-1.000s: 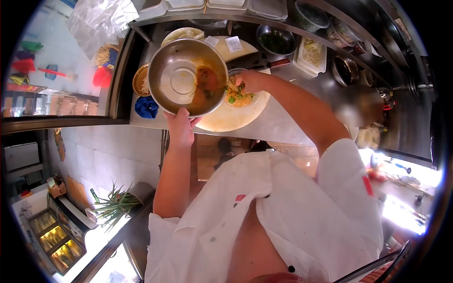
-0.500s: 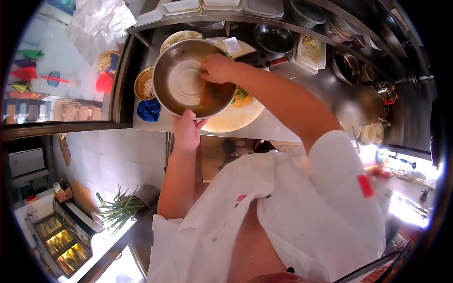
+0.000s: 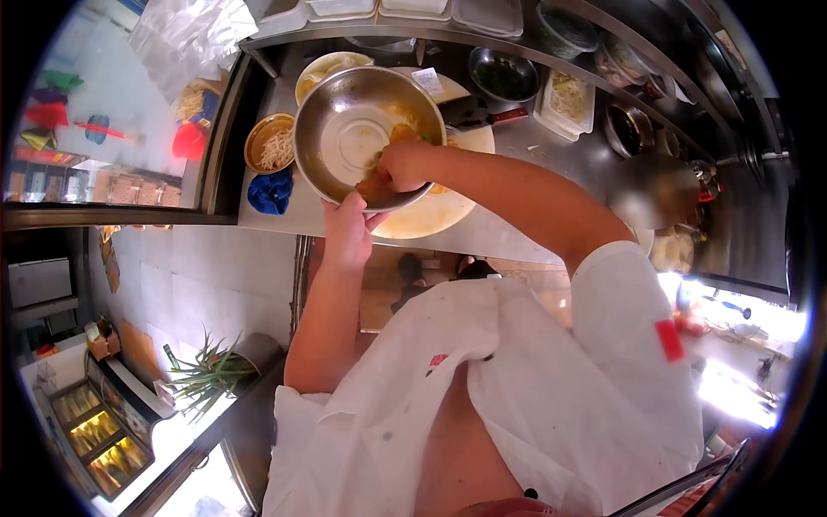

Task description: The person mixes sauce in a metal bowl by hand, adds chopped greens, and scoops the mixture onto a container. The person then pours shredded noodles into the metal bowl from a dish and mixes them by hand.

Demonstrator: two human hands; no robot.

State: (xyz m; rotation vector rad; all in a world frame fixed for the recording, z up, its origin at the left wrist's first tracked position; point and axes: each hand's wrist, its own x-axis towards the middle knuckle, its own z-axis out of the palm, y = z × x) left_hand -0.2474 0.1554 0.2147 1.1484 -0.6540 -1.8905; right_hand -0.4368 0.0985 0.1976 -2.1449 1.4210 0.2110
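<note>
A large steel bowl (image 3: 332,129) with reddish-orange sauce along its right side is tilted over the round cutting board (image 3: 418,222). My left hand (image 3: 349,226) grips its near rim, thumb on top. Inside the bowl, at the lower right, is my right hand (image 3: 405,166), its fingers curled down into the sauce; whatever they hold is hidden. Under the bowl's right edge, a little orange food (image 3: 438,189) shows on the board side, mostly covered by the bowl and my right forearm.
A blue cloth (image 3: 270,191) and a basket of white strands (image 3: 269,143) lie left of the bowl. Behind are a knife (image 3: 508,115), a bowl of greens (image 3: 504,74) and a tray of sprouts (image 3: 568,95). A steel shelf (image 3: 482,34) with containers runs above.
My right hand has gone from the food at the bowl's right into the bowl, then lower within it. The bowl, held by my left hand, has shifted right.
</note>
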